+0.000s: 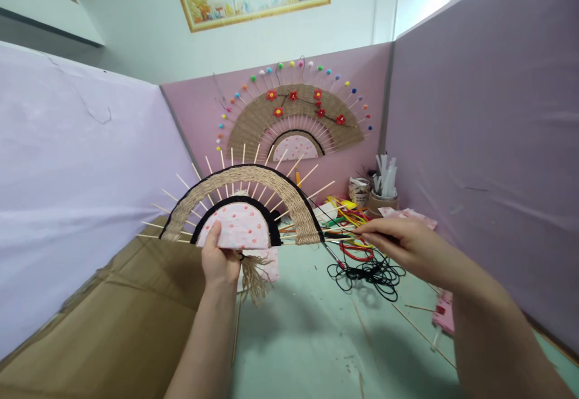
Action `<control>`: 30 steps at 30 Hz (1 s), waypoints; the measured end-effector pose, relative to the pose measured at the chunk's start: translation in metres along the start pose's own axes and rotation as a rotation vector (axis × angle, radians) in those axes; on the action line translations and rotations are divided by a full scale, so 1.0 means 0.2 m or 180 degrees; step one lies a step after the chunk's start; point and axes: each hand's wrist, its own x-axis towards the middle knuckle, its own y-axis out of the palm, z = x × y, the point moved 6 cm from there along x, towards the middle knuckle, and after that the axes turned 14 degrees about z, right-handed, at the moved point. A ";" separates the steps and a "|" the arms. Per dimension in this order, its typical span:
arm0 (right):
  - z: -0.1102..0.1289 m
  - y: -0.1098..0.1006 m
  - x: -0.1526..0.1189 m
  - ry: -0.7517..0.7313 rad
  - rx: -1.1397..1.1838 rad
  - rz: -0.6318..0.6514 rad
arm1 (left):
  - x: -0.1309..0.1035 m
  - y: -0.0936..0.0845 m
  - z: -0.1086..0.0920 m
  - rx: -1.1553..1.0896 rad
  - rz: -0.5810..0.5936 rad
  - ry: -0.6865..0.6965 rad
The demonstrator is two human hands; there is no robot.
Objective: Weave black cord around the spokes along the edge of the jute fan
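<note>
My left hand (220,261) grips a half-round woven fan (289,191) by its pink dotted centre, thumb in front and the other fingers behind. Thin wooden sticks spread outward from the fan, with a tan woven band and black cord along its edges. A frayed tan tassel (256,278) hangs below it, near my fingers. At the right end of the fan, my right hand (395,239) pinches a black cord (337,225) that runs to the band's dark outer edge. Beneath that hand, a loose tangle of black cord (371,273) lies on the table.
A finished-looking fan with red flowers and coloured pompoms (294,103) is on the pink back panel (190,106). Colourful strips (348,205), a container of white sticks (384,185) and a pink item (444,313) sit on the pale green table (307,339). Brown covering (113,326) lies left.
</note>
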 end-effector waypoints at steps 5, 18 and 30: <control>0.11 0.08 -0.01 -0.0192 -0.0287 0.0077 | 0.00 0.00 0.01 -0.0012 0.0005 -0.0020; 0.27 0.26 0.05 -0.0291 -0.0655 0.0409 | 0.00 -0.01 0.00 -0.0050 0.0004 -0.0110; 0.19 0.25 0.13 -0.0531 0.0287 0.0439 | 0.02 -0.02 0.01 0.0031 -0.0010 -0.0290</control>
